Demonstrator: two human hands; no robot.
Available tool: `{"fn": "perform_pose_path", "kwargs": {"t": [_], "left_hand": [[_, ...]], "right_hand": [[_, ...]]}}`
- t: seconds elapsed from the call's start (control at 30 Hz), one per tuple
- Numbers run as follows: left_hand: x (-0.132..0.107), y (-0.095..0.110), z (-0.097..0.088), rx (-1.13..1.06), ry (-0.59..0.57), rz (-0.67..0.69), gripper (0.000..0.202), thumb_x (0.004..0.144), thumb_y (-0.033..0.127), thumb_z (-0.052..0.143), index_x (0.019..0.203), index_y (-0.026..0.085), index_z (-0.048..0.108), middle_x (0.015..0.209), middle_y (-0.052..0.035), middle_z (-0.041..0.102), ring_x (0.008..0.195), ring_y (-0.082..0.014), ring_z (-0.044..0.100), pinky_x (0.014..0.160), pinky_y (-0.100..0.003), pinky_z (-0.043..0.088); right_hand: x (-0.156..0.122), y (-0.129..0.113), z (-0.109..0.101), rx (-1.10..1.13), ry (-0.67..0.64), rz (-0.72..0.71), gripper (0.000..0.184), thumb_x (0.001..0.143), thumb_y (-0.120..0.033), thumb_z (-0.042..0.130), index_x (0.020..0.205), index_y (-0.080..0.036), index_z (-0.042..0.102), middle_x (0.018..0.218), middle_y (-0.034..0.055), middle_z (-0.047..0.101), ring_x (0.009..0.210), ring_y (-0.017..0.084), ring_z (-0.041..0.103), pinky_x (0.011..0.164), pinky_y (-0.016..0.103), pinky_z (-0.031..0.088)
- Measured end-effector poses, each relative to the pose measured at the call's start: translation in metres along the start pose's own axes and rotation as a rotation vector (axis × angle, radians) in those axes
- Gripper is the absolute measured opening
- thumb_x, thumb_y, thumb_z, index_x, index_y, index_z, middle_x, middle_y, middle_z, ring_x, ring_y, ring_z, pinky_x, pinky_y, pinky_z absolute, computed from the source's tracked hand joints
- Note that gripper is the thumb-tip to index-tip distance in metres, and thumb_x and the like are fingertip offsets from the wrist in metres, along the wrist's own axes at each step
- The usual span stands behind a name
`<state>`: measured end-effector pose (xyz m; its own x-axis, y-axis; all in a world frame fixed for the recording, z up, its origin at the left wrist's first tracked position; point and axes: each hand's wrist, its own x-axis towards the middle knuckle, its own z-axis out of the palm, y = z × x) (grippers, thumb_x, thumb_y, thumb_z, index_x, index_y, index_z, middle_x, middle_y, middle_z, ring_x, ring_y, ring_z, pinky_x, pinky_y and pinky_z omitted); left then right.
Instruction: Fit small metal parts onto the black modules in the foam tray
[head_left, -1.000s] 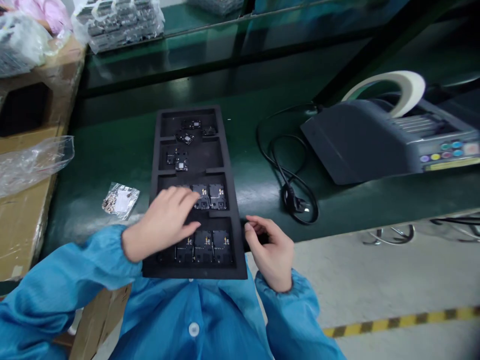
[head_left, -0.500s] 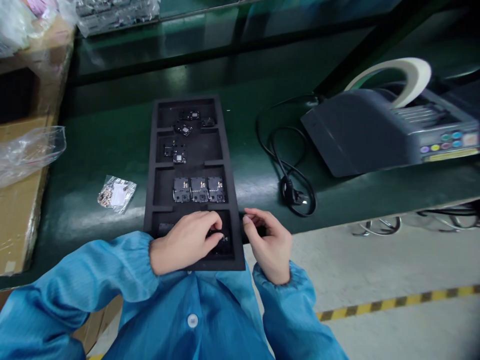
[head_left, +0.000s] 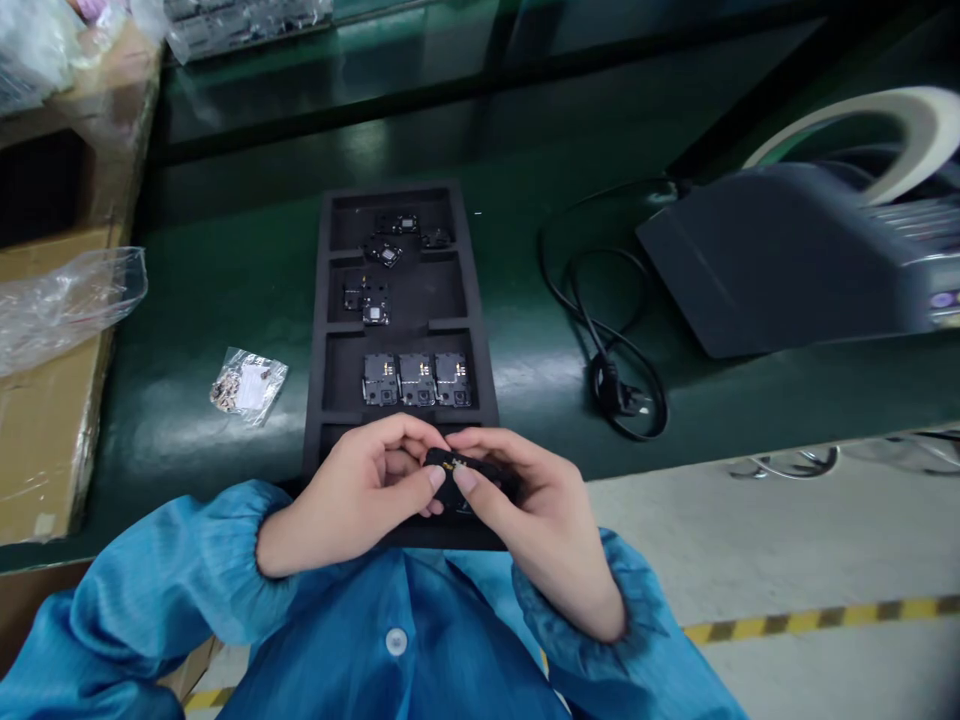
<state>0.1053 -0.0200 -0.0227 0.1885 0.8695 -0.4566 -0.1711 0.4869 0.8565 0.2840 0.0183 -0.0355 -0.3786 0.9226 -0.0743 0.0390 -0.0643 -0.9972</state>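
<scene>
Between both sets of fingers is a small black electronic module [head_left: 459, 478] with gold contacts on its face. My left hand [head_left: 375, 490] pinches its left side, thumb in front. On its right side my right hand [head_left: 536, 500] grips it, thumb pressed on the face; the curled fingers partly hide it. Both hands are over the near compartment of a black foam tray [head_left: 319, 330], so what lies in that compartment is mostly hidden. Three similar modules [head_left: 416, 379] stand in a row in the compartment just beyond. Farther compartments hold several loose modules [head_left: 376, 302].
Left of the tray lies a small clear bag [head_left: 251, 385] of tiny metal parts. A cardboard sheet [head_left: 75, 400] with a plastic bag [head_left: 75, 300] covers the left side. To the right are a coiled black power cable [head_left: 622, 390] and a dark grey machine [head_left: 780, 260] with a white ring on it.
My left hand has lifted a module from the near compartment. My right hand has moved left from beside the tray and now holds the module too. The view has shifted slightly left.
</scene>
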Motion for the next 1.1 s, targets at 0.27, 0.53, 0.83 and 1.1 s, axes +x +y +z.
{"fn": "perform_pose_path", "kwargs": {"t": [0.27,0.53,0.83,1.1], "left_hand": [[0.0006,0.0005,-0.0034,0.013,-0.015,-0.014,0.016,0.091,0.024,0.067,0.105,0.019,0.063,0.088,-0.0004,0.066,0.071,-0.0115,0.07,0.067,-0.024,0.058],[0.0034,0.0067,0.0004,0.22,0.074,0.019,0.012,0.087,0.026,0.067,0.094,0.019,0.063,0.076,0.0019,0.063,0.066,-0.0118,0.063,0.065,-0.028,0.057],[0.0058,0.0046,0.0001,0.3,0.093,0.02,0.01,0.084,0.026,0.066,0.088,0.018,0.06,0.07,0.0015,0.063,0.065,-0.0147,0.066,0.063,-0.029,0.057],[0.0068,0.0054,0.0001,0.277,0.074,-0.003,0.01,0.082,0.024,0.066,0.083,0.018,0.058,0.072,0.001,0.063,0.067,-0.015,0.066,0.065,-0.03,0.056]], "right_hand": [[-0.0043,0.0036,-0.0018,0.008,0.035,0.004,0.02,0.084,-0.014,0.069,0.1,-0.024,0.076,0.093,0.0003,0.075,0.082,0.018,0.072,0.073,0.021,0.06],[-0.0051,-0.0003,0.0004,-0.057,0.076,0.064,0.012,0.084,-0.021,0.074,0.095,-0.022,0.079,0.091,0.0033,0.076,0.077,0.023,0.072,0.066,0.027,0.062],[-0.0062,-0.0002,0.0022,-0.038,0.072,0.026,0.015,0.084,-0.016,0.072,0.094,-0.025,0.078,0.089,-0.0022,0.075,0.079,0.016,0.071,0.07,0.018,0.059],[-0.0057,0.0018,0.0028,-0.02,0.055,0.058,0.014,0.083,-0.015,0.072,0.092,-0.024,0.078,0.085,-0.0023,0.075,0.073,0.014,0.071,0.067,0.016,0.058]]}}
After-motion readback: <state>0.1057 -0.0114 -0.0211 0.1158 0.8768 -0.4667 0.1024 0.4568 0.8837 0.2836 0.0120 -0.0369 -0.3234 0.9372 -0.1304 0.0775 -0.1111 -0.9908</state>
